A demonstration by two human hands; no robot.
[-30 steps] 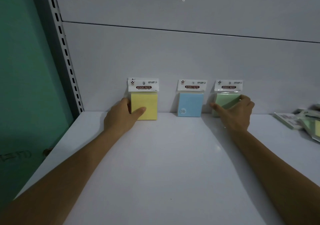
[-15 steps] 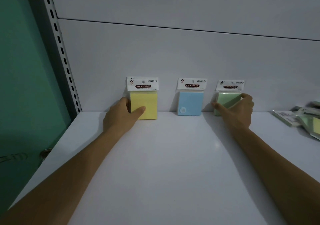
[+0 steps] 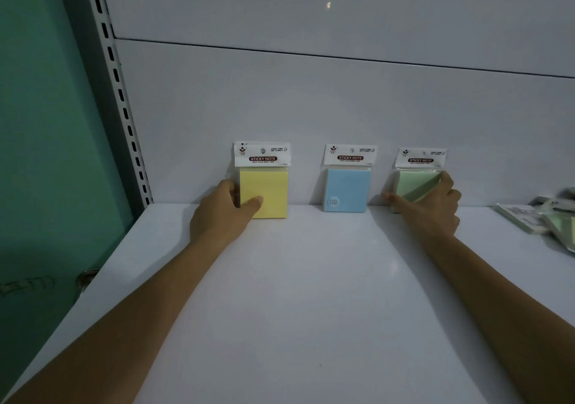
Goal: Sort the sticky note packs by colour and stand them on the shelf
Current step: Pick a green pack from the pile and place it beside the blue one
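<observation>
At the far edge of the white shelf [image 3: 295, 294], against the grey back panel [image 3: 311, 102], three sticky note packs stand in a row: a yellow pack [image 3: 264, 190] on the left, a blue pack [image 3: 348, 189] in the middle and a green pack [image 3: 415, 183] on the right, each well apart from its neighbour. The left hand [image 3: 222, 209] has the yellow pack in its grip, thumb laid across the lower left of the face and fingers hidden behind the left edge. The right hand [image 3: 431, 206] has its grip closed around the green pack, forefinger stretched along its lower left and thumb at its upper right corner; that pack looks slightly skewed, though the hand covers much of it. The blue pack stands untouched. At the far right, a loose heap of more packs [image 3: 547, 217] lies flat on the shelf, so the sorting seems only begun. The step in hand appears to be squaring the two outer packs upright. To do it well, each pack's bottom edge should sit flat on the shelf with its header card leaning lightly on the panel, and the fingers should let go slowly, since the packs are light and a quick release could tip them forward. Keeping gaps even leaves room for further packs of each colour.
</observation>
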